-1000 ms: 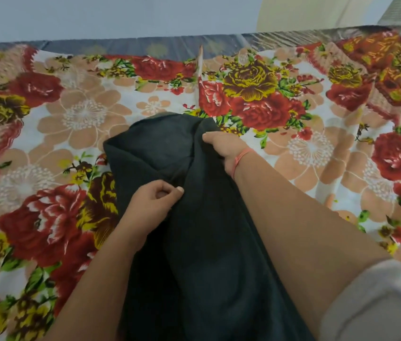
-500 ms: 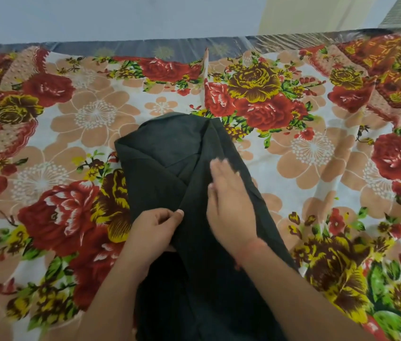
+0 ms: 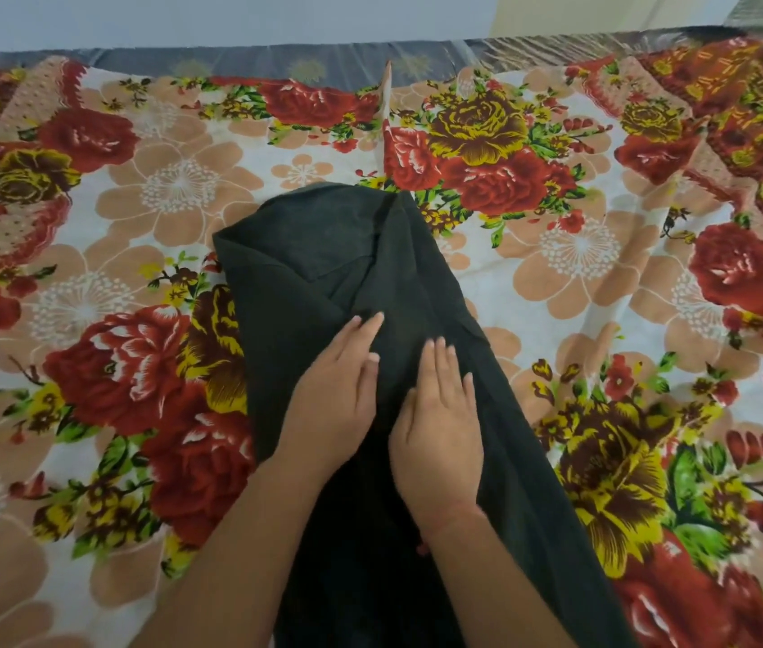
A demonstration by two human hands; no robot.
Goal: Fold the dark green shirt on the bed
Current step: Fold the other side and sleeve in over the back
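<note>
Two open hands lie flat on the dark green knit shirt (image 3: 323, 254), which runs as a long narrow strip down the middle of the bed with the flowered red, peach and white sheet (image 3: 580, 254), from mid-bed toward the near edge. The left hand (image 3: 339, 390) and right hand (image 3: 440, 413) sit side by side, just apart, palms down with fingers stretched wide and pointing to the far side, gripping nothing. That looks like pressing and smoothing: the shirt's sides appear already turned in toward the centre, and the palms rest about where the flaps overlap, likely to flatten the layers so they stay put. At the far end the cloth bunches in loose diagonal creases, so it probably needs tidying before the length is folded over. A red thread circles the right wrist.
</note>
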